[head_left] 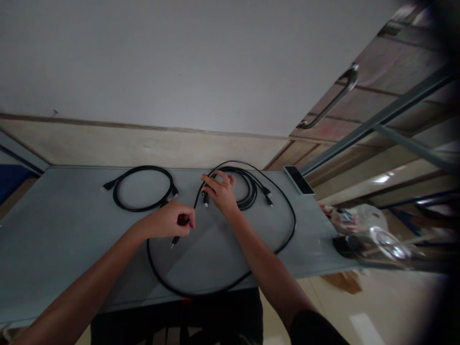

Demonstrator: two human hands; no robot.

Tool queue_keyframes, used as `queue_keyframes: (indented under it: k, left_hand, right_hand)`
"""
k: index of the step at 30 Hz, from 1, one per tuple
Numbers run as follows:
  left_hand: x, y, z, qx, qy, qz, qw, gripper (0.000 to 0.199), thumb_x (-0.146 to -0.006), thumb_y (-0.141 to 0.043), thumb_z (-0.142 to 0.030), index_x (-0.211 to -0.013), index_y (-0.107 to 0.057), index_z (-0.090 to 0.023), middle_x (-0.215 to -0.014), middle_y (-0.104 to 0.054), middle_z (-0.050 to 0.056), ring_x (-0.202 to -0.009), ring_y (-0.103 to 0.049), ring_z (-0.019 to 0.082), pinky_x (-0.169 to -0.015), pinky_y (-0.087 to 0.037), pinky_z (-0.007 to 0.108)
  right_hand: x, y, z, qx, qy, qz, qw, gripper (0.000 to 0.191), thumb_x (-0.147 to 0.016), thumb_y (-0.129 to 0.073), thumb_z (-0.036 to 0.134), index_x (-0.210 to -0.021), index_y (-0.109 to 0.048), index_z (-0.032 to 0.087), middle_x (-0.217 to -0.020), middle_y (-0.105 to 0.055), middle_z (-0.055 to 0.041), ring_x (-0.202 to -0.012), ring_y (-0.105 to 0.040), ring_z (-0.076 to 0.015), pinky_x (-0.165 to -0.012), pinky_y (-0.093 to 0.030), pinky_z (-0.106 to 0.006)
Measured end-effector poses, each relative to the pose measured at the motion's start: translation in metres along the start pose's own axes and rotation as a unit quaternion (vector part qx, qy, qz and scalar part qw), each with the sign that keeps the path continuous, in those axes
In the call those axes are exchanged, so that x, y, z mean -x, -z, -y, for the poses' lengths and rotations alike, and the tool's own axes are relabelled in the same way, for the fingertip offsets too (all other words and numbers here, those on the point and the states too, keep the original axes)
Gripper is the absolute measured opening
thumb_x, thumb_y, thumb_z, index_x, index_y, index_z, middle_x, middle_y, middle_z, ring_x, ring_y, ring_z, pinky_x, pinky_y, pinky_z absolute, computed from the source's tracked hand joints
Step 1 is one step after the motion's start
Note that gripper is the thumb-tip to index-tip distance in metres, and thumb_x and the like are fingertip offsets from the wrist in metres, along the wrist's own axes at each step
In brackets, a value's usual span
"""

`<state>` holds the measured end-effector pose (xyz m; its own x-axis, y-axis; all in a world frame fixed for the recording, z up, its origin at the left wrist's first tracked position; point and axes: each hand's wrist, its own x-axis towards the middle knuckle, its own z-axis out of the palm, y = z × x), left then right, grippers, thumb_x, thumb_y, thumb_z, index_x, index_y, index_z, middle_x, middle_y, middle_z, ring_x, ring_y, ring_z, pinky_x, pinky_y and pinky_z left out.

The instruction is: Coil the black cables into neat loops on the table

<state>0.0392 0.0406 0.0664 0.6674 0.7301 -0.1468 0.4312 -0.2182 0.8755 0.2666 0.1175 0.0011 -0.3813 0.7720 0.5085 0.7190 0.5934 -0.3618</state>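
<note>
My left hand (172,219) is closed round a black cable near its end, and a plug (175,241) sticks out below the fist. From there the loose cable (294,218) makes a wide loop over the grey table, reaching its front edge and passing under my right forearm. My right hand (220,189), fingers spread, touches the cable beside a coiled black cable (251,191); its fingertips are partly hard to make out. A second coiled cable (143,166) lies behind my left hand, a plug at its left end.
The grey table (64,215) stands against a wall. A phone (299,180) lies at its back right corner. A transparent container (377,244) is at the right edge, blurred. Metal bars and a handle (332,103) rise on the right. Below the front edge is a black seat.
</note>
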Motion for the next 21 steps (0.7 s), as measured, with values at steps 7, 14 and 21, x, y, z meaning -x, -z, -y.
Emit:
queue_keyframes:
  k: [7, 14, 21]
  left_hand:
    - [0.007, 0.006, -0.003, 0.012, -0.029, 0.087, 0.996, 0.015, -0.066, -0.06, -0.013, -0.076, -0.07, -0.016, -0.058, -0.055, -0.003, -0.055, -0.048, 0.01, -0.05, -0.034, 0.02]
    - [0.012, 0.022, 0.005, 0.105, -0.013, 0.114, 0.988, 0.014, -0.061, -0.058, -0.012, -0.069, -0.069, -0.017, -0.059, -0.058, -0.002, -0.052, -0.048, 0.01, -0.048, -0.034, 0.021]
    - [0.008, 0.046, 0.021, 0.237, 0.017, -0.189, 0.953, 0.006, -0.068, -0.059, -0.017, -0.073, -0.062, -0.017, -0.054, -0.053, -0.004, -0.044, -0.046, 0.008, -0.042, -0.032, 0.02]
  right_hand:
    - [0.001, 0.001, -0.012, 0.029, -0.051, -0.012, 0.998, 0.05, -0.089, -0.063, 0.05, -0.135, -0.058, 0.031, -0.13, -0.065, -0.0111, -0.133, -0.038, -0.0384, -0.106, -0.019, -0.061]
    - [0.002, 0.002, -0.021, 0.054, -0.091, -0.031, 0.994, 0.062, -0.096, -0.052, 0.047, -0.151, -0.04, 0.023, -0.127, -0.064, -0.0161, -0.137, -0.034, -0.0373, -0.105, -0.024, -0.057]
    - [0.001, 0.017, -0.036, 0.079, -0.122, -0.091, 0.985, 0.033, -0.1, -0.046, 0.035, -0.097, -0.074, 0.021, -0.085, -0.07, -0.0088, -0.092, -0.057, -0.0257, -0.093, -0.033, -0.044]
